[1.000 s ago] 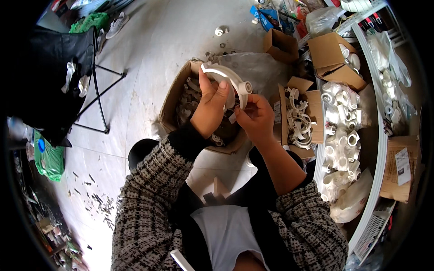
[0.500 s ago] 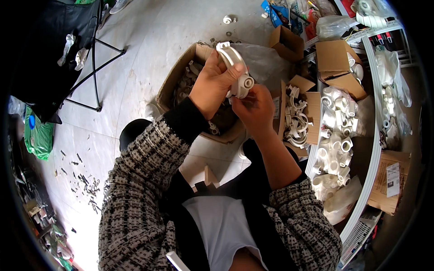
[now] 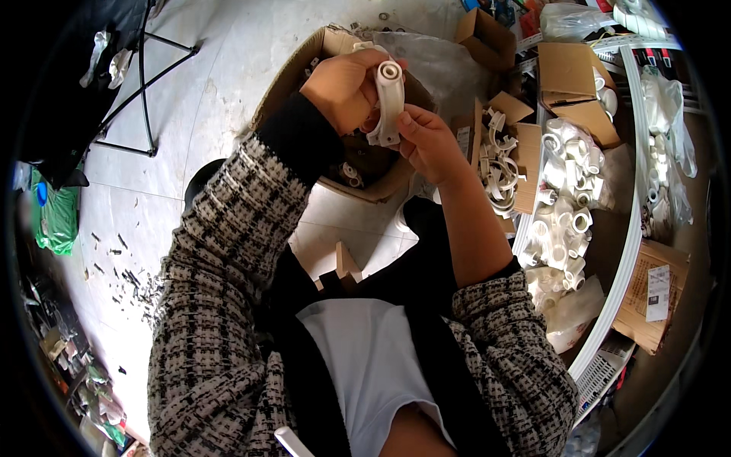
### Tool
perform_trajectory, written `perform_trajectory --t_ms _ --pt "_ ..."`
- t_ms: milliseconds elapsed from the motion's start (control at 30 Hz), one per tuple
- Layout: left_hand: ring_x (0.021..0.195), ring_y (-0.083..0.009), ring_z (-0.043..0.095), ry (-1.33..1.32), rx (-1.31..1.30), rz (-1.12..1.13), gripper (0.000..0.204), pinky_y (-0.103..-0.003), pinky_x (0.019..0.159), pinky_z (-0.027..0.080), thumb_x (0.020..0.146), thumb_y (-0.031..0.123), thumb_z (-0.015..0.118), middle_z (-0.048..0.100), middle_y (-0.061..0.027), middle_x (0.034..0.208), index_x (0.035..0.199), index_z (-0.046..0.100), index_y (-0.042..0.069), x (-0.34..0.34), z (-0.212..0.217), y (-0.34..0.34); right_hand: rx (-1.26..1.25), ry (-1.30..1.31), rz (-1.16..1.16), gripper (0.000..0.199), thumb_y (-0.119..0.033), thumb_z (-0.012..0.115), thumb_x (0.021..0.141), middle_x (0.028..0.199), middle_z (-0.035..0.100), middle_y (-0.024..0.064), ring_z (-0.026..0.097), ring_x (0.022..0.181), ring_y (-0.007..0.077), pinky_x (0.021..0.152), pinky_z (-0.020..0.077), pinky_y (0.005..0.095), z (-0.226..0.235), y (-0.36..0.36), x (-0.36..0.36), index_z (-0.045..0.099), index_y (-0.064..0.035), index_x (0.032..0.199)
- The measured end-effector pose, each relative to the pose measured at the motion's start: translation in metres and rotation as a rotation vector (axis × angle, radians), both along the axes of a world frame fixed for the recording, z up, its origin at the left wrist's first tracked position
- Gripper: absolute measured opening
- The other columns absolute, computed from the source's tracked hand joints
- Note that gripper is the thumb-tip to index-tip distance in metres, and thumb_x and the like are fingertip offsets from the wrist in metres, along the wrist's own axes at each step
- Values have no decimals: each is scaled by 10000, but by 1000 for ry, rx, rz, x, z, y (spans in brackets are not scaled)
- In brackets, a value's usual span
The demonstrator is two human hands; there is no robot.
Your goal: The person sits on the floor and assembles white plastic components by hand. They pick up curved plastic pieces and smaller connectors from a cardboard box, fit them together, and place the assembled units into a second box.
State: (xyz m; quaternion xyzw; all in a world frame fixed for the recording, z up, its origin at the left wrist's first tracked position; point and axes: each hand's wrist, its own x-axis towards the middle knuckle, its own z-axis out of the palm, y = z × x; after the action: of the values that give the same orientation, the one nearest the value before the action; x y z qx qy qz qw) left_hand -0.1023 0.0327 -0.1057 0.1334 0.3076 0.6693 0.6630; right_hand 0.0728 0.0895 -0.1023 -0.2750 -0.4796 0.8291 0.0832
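Left hand (image 3: 344, 87), right hand (image 3: 430, 143): pinching white fitting (image 3: 391, 103) | cardboard box (image 3: 285, 75) — beneath, partly hidden | carton (image 3: 527, 169) — right

The large open cardboard box (image 3: 283, 80) is plain brown. Over it, the curved plastic piece (image 3: 391, 103) is white. On the box's near side, the woven jacket sleeves (image 3: 225, 221) are checked black and cream, and the cloth shirt (image 3: 358, 343) is plain pale grey. Left of the box, the fabric folding chair (image 3: 65, 103) is black, the crumpled plastic bag (image 3: 57, 225) bright green. Right of it, heaped plastic fittings (image 3: 563, 236) run white to cream.
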Motion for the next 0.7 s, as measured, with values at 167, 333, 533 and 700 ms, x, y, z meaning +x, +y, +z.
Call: perform_trajectory --t_ms 167,333,533,700 --pt "846 -186 590 -211 -122 19 286 -278 791 494 931 145 402 602 -124 986 1092 511 -65 2 7 1 -1 25 5 276 -188 521 901 989 607 94 582 932 181 856 457 311 5 -4 -5 549 11 1090" --pt "880 -186 583 -183 -172 92 275 -277 817 488 932 148 409 602 -117 983 1065 527 -62 5 7 6 12 -6 -134 248 -141 574 866 969 610 88 595 900 178 817 486 312 -3 -9 -8 555 5 1066" --pt "925 -170 568 -172 -188 128 264 -266 831 481 931 152 424 594 -101 996 1069 535 -44 5 9 7 97 -29 -241 241 -130 609 841 948 624 85 604 877 173 785 499 313 -10 -18 -14 569 -8 1045" --pt "940 -161 567 -227 -155 105 253 -261 847 476 923 113 433 584 -98 1024 1099 517 -47 5 7 7 61 5 -307 218 -149 595 854 932 620 79 602 860 171 781 487 302 -9 -26 -17 570 -14 1024"
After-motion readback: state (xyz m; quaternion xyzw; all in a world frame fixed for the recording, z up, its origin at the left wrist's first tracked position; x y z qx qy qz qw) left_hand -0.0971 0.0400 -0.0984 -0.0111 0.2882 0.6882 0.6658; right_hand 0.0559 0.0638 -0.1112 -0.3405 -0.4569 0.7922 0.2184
